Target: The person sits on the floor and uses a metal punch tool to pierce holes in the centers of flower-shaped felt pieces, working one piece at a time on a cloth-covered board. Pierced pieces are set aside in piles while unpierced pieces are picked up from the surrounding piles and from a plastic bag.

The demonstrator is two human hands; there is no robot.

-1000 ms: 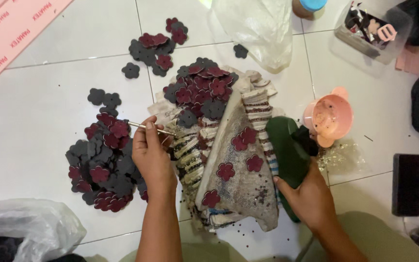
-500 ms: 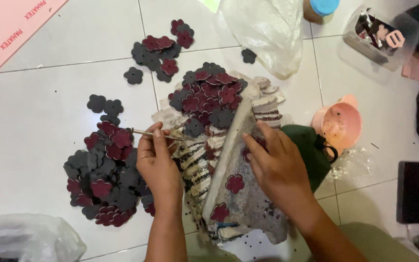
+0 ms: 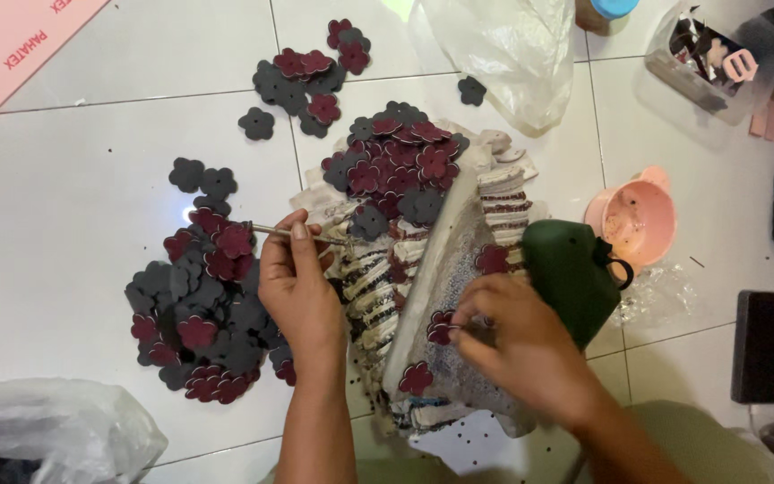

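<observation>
The person works on a white tiled floor, seen from above. The left hand is closed around a thin metal tool, pinched between the thumb and the fingers; the tool lies almost level and its tip points right, toward a stack of striped fabric strips. The right hand rests on a long grey beaded piece that lies on top of this stack, and its fingertips are pinched narrow on a dark red flower cutout which sits on the beaded surface. Two more red flowers are on the same piece, one lower near its end and one higher. At the top of the stack there is a heap of red and dark grey flowers. Left of the left hand, on the floor, a big pile of the same flower cutouts is spread out, and a smaller group lies further up. Just beside the right hand stands a dark green object, and near it a pink plastic bowl. A clear plastic bag lies at the top, a clear box with small things in the right upper corner, and a black phone at the right side
</observation>
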